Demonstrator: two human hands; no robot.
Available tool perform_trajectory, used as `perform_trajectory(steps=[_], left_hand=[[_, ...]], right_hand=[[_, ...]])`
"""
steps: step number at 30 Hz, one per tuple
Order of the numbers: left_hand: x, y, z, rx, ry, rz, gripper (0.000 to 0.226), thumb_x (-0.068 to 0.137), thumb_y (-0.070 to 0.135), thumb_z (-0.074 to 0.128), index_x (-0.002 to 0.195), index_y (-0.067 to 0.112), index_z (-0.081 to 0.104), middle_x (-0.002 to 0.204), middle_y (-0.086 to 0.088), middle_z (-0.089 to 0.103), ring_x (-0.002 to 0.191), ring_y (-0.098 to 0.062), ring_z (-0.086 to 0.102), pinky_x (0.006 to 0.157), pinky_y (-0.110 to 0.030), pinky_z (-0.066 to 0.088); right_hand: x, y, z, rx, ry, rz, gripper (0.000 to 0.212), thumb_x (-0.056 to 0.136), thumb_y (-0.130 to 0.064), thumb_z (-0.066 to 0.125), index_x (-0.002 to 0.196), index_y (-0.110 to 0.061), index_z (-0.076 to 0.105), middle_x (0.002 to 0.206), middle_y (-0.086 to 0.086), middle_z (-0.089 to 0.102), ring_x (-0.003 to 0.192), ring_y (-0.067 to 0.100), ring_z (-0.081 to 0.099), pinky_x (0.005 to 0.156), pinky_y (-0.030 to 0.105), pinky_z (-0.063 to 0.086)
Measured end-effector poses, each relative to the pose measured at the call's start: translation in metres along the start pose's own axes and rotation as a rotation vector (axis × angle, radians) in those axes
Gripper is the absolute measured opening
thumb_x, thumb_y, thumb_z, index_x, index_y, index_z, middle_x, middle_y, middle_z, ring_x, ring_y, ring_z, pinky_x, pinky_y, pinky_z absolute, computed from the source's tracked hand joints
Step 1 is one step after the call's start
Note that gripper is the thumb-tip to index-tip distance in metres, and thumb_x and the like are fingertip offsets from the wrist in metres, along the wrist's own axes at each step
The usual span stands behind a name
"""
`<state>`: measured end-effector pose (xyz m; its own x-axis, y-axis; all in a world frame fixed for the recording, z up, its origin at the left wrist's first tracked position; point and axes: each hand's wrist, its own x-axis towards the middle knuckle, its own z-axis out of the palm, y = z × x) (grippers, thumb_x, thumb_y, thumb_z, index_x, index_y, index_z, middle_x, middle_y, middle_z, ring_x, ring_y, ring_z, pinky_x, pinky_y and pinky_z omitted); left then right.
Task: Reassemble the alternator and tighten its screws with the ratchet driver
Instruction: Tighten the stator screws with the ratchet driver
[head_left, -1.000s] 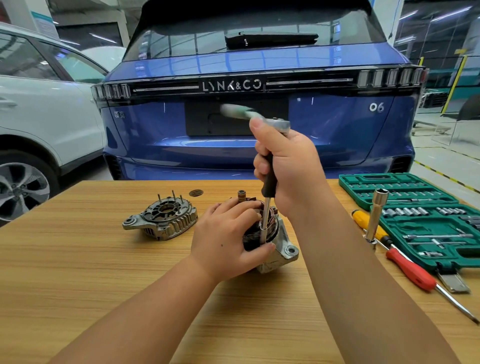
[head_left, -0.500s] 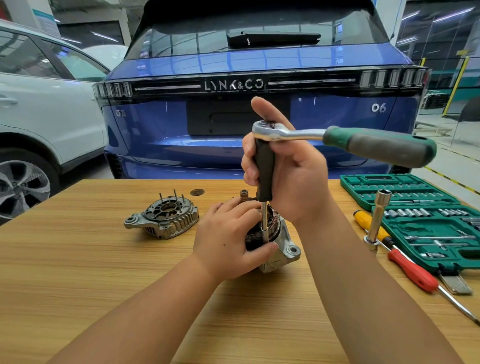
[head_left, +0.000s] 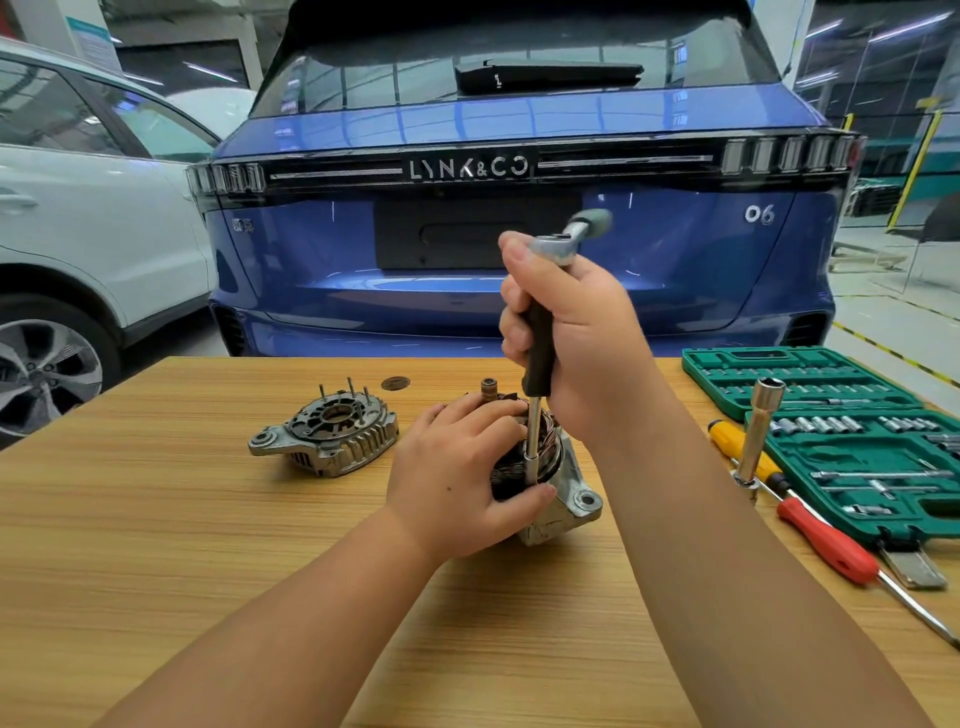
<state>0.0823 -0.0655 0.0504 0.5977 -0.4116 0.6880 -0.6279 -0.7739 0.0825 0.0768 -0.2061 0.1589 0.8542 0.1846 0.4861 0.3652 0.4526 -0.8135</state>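
Observation:
An alternator body with copper windings stands on the wooden table. My left hand grips it from the left, thumb across its front. My right hand grips the black shaft of the ratchet driver, held upright, with its socket tip down on the alternator's rim. The ratchet's head and green handle point away from me, blurred. The separate alternator end cover lies to the left, with studs sticking up.
A green socket set case lies open at the right. Beside it are a yellow and a red screwdriver and an upright socket extension. A small round washer lies near the far edge. A blue car and a white car stand beyond the table.
The ratchet's green handle has swung round from pointing right to pointing away from me. Both hands stay in place on the shaft and the alternator.

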Motion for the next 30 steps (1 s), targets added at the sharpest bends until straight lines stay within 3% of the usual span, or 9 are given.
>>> perform_trajectory(steps=[3, 7, 11, 14, 18, 23, 26, 28, 30], left_hand=[[0.0, -0.001, 0.0, -0.003, 0.026, 0.022, 0.04, 0.08, 0.06, 0.068, 0.095, 0.023, 0.07, 0.122, 0.012, 0.068, 0.116, -0.02, 0.06, 0.089, -0.04, 0.049], [0.0, -0.001, 0.001, 0.004, 0.012, 0.012, 0.043, 0.081, 0.063, 0.064, 0.098, 0.024, 0.071, 0.126, 0.013, 0.067, 0.12, -0.02, 0.06, 0.091, -0.041, 0.048], [0.0, -0.002, 0.001, -0.001, 0.022, 0.011, 0.048, 0.082, 0.065, 0.059, 0.104, 0.024, 0.072, 0.126, 0.015, 0.067, 0.122, -0.018, 0.058, 0.092, -0.041, 0.048], [0.0, -0.002, 0.002, -0.008, 0.053, 0.025, 0.045, 0.081, 0.063, 0.061, 0.101, 0.024, 0.071, 0.122, 0.015, 0.067, 0.117, -0.017, 0.059, 0.088, -0.041, 0.049], [0.001, -0.001, 0.003, -0.005, 0.056, 0.024, 0.043, 0.08, 0.063, 0.062, 0.098, 0.024, 0.07, 0.124, 0.012, 0.068, 0.118, -0.02, 0.06, 0.088, -0.042, 0.05], [0.0, -0.002, 0.004, -0.006, 0.057, 0.02, 0.042, 0.08, 0.063, 0.063, 0.096, 0.025, 0.069, 0.126, 0.01, 0.068, 0.122, -0.023, 0.06, 0.091, -0.046, 0.052], [0.0, -0.003, 0.004, 0.0, 0.053, 0.028, 0.043, 0.08, 0.063, 0.062, 0.096, 0.024, 0.069, 0.127, 0.008, 0.069, 0.125, -0.025, 0.06, 0.094, -0.047, 0.05], [0.001, -0.003, 0.004, -0.008, 0.053, 0.028, 0.041, 0.08, 0.063, 0.064, 0.094, 0.025, 0.069, 0.126, 0.009, 0.068, 0.122, -0.024, 0.06, 0.092, -0.046, 0.051], [0.001, -0.003, 0.004, -0.008, 0.052, 0.023, 0.041, 0.08, 0.063, 0.064, 0.094, 0.024, 0.069, 0.125, 0.01, 0.068, 0.12, -0.023, 0.061, 0.09, -0.045, 0.051]], right_hand=[[-0.002, 0.0, -0.002, 0.141, -0.169, -0.015, 0.029, 0.097, -0.011, 0.058, 0.123, -0.023, 0.06, 0.078, 0.0, 0.055, 0.062, 0.011, 0.05, 0.057, 0.023, 0.043], [0.0, 0.008, 0.0, -0.089, -0.126, -0.254, 0.038, 0.099, -0.004, 0.056, 0.125, -0.031, 0.059, 0.082, 0.0, 0.055, 0.064, 0.016, 0.048, 0.055, 0.028, 0.045], [0.0, 0.012, -0.003, 0.007, -0.236, -0.213, 0.046, 0.104, 0.002, 0.044, 0.127, -0.033, 0.062, 0.085, 0.004, 0.055, 0.067, 0.015, 0.048, 0.056, 0.025, 0.044], [0.001, 0.009, -0.004, 0.159, -0.322, -0.15, 0.032, 0.102, -0.021, 0.05, 0.133, -0.023, 0.056, 0.087, 0.009, 0.057, 0.064, 0.02, 0.048, 0.053, 0.033, 0.036], [0.003, 0.006, -0.006, 0.183, -0.257, -0.085, 0.075, 0.073, -0.059, 0.078, 0.134, -0.022, 0.053, 0.084, 0.007, 0.058, 0.062, 0.017, 0.05, 0.054, 0.031, 0.036], [0.002, 0.005, 0.0, -0.01, 0.097, -0.114, 0.018, 0.093, -0.032, 0.064, 0.101, -0.016, 0.064, 0.069, 0.0, 0.051, 0.051, 0.013, 0.04, 0.046, 0.024, 0.034], [0.002, 0.002, 0.001, -0.086, 0.16, -0.076, 0.016, 0.093, -0.026, 0.069, 0.079, -0.019, 0.064, 0.062, -0.003, 0.047, 0.05, 0.011, 0.038, 0.047, 0.026, 0.032], [0.001, 0.0, -0.002, 0.05, 0.008, 0.01, 0.006, 0.094, -0.023, 0.063, 0.098, -0.018, 0.064, 0.069, -0.002, 0.052, 0.054, 0.01, 0.044, 0.052, 0.024, 0.036], [0.0, 0.0, -0.005, 0.162, -0.098, 0.016, 0.024, 0.097, -0.013, 0.057, 0.12, -0.02, 0.06, 0.077, 0.001, 0.055, 0.059, 0.011, 0.048, 0.055, 0.023, 0.039]])
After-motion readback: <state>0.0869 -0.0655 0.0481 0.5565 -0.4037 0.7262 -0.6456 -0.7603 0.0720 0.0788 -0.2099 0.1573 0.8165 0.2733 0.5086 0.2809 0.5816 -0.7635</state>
